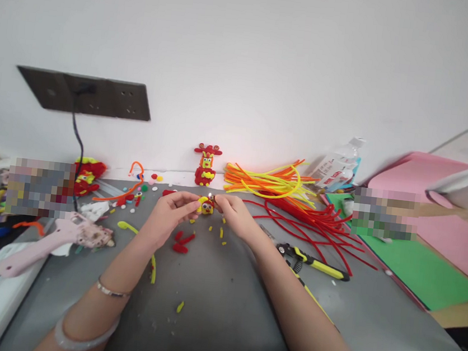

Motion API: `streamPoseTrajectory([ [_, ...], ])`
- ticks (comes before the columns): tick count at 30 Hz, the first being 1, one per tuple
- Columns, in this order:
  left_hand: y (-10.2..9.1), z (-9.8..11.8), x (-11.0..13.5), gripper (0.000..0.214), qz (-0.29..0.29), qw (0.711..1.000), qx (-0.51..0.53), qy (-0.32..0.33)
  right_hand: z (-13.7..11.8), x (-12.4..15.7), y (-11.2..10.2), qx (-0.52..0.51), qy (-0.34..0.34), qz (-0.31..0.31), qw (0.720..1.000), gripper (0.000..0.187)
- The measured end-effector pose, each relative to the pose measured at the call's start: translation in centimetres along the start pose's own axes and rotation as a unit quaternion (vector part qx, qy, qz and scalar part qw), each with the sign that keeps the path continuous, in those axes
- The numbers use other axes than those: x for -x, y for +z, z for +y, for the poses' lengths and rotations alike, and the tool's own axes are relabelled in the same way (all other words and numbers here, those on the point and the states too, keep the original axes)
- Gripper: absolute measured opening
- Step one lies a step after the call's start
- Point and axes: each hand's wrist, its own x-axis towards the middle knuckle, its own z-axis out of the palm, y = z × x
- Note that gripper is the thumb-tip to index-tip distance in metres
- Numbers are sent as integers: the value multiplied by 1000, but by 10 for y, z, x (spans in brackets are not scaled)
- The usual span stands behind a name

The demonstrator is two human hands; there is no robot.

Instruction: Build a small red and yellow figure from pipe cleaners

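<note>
Between my two hands is a small yellow and red pipe-cleaner figure head [207, 208] with googly eyes. My left hand [174, 211] pinches its left side, fingertips closed on the yellow part. On the other side, the fingers of my right hand [232, 213] are pressed together at its upper right edge. Beyond them a finished-looking red and yellow pipe-cleaner figure [206, 167] stands upright against the wall. Short red pipe-cleaner pieces [183, 242] and yellow snippets [221, 232] lie on the grey table below my hands.
A pink glue gun [49, 242] lies at left, its black cord near the wall socket [86, 94]. Yellow-handled pliers [312, 261] rest at right. Orange and yellow pipe cleaners [267, 182] and red pipe cleaners [316, 230] are piled behind, beside a plastic bottle [336, 164] and green paper [426, 268].
</note>
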Motion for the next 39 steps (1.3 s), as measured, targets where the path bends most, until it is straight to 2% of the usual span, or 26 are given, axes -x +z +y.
streamPoseTrajectory([
  [4, 0, 1, 0, 29, 1, 1000, -6, 10, 0, 0, -1, 6, 0, -20, 1000, 33],
  [12, 2, 3, 2, 30, 10, 1000, -2, 7, 5, -1, -4, 6, -6, -19, 1000, 34],
  [19, 1, 4, 1, 36, 9, 999, 32, -15, 13, -6, -9, -51, 11, 64, 997, 41],
  [25, -2, 4, 0, 28, -18, 995, 86, -44, 22, -9, -10, -86, 0, 78, 993, 53],
  [28, -2, 4, 0, 26, -23, 994, 97, -46, 22, -9, -9, -94, -3, 80, 992, 53],
  [31, -2, 5, 0, 26, -20, 993, 105, -55, 15, -7, -8, -113, -11, 61, 992, 47],
  [35, 0, 4, 1, 25, -32, 993, 103, -58, 2, -3, -4, -148, -24, -17, 989, 31],
  [39, 2, 4, 2, 24, -59, 994, 74, -55, -2, -2, 1, -169, -23, -47, 984, 28],
])
